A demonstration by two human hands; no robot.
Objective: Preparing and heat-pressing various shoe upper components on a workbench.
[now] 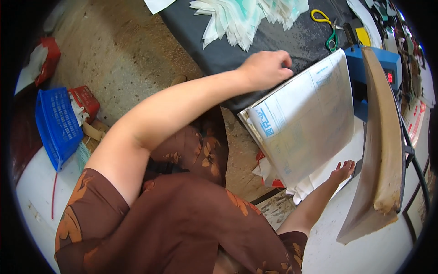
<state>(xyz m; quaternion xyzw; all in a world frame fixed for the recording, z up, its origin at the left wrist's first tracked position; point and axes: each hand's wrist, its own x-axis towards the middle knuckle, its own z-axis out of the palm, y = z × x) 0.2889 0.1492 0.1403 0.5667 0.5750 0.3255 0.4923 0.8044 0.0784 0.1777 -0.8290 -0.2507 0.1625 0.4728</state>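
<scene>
My left hand (266,69) is over the dark table covering (188,34), close to the far left edge of a flat board. Its fingers are loosely bent, the thumb apart from the forefinger, with nothing seen between them. Printed whitish film covers the board (315,114), which is tilted. My right hand (342,170), palm up and fingers stretched out, is empty beside the board's near right side. Just right of it rises a thick, curved tan slab (382,132) with worn edges. Behind the slab, partly hidden, stands a blue machine (381,64) with a red lit display.
Fanned pale green and white sheets (246,20) lie on the dark covering. Near them are scissors (331,29) with yellow and green handles. A blue plastic basket (57,123) and a red box (86,102) are at the left. A dark cable (417,160) runs along the right.
</scene>
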